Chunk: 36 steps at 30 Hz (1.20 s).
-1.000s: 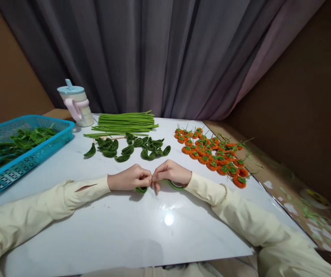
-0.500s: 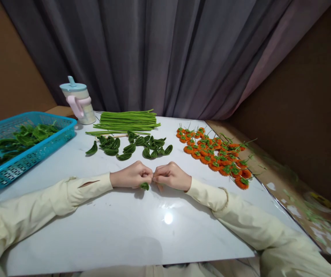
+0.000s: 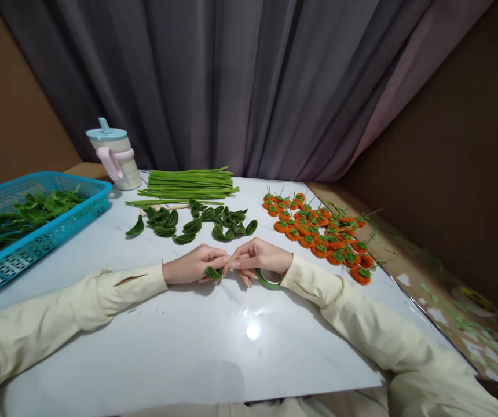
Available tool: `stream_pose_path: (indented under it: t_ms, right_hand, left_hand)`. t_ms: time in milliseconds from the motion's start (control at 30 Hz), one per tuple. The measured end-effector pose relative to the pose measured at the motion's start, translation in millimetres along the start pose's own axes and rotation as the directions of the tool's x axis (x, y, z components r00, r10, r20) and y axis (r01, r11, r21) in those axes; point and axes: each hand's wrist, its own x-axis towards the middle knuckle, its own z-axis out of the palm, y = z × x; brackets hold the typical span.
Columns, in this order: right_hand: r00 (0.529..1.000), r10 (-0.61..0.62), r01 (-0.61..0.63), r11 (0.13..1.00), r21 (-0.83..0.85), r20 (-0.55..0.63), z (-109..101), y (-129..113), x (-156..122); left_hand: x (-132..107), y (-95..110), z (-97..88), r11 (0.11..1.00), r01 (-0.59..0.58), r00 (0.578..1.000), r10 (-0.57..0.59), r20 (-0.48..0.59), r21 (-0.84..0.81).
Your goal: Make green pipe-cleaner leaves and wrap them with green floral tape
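Observation:
My left hand point(image 3: 201, 263) is closed round a dark green pipe-cleaner leaf point(image 3: 213, 272), which pokes out below the fingers. Fingertips of my right hand point(image 3: 261, 258) meet those of the left and pinch a thin tip at the leaf's end, too small to make out well. A green bangle point(image 3: 268, 281) hangs at my right wrist. Just beyond both hands lie several loose dark green leaves point(image 3: 192, 226). To the right, many small orange pipe-cleaner pieces with green tops point(image 3: 312, 231) are spread out in a cluster.
A bundle of light green pipe-cleaner stems point(image 3: 192, 182) lies at the back of the white table point(image 3: 157, 347). On the left stands a blue basket point(image 3: 53, 231) holding more leaves. A lidded cup point(image 3: 116, 156) with a pink handle is behind it. Scraps point(image 3: 470, 330) litter the right side.
My right hand has turned and opened out a little, bringing the bangle into view. The leaf in my left hand shows more now. The whole view has shifted slightly.

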Motion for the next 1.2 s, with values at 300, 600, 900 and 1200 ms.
stream_pose_path:
  t_ms: [300,600,900,1200]
  right_hand:
    - [0.999,0.020,-0.018,0.998,-0.055,0.034,-5.9,1.5,-0.4]
    - [0.995,0.064,-0.077,0.979,-0.189,-0.078,0.8,0.3,-0.3]
    - [0.976,0.022,-0.068,0.976,-0.205,-0.218,12.1,5.8,1.9]
    - [0.971,0.012,-0.080,0.958,-0.276,-0.239,15.0,6.5,2.7]
  left_hand:
    - [0.8,-0.4,-1.3,0.945,-0.091,0.994,0.107,-0.032,0.313]
    - [2.0,-3.2,-1.4,0.872,-0.140,0.984,0.176,-0.035,0.470]
    - [1.9,-2.8,-1.5,0.849,-0.118,0.982,0.175,-0.064,0.515]
    - [3.3,-6.2,-3.1,0.823,-0.148,0.980,0.196,-0.030,0.549]
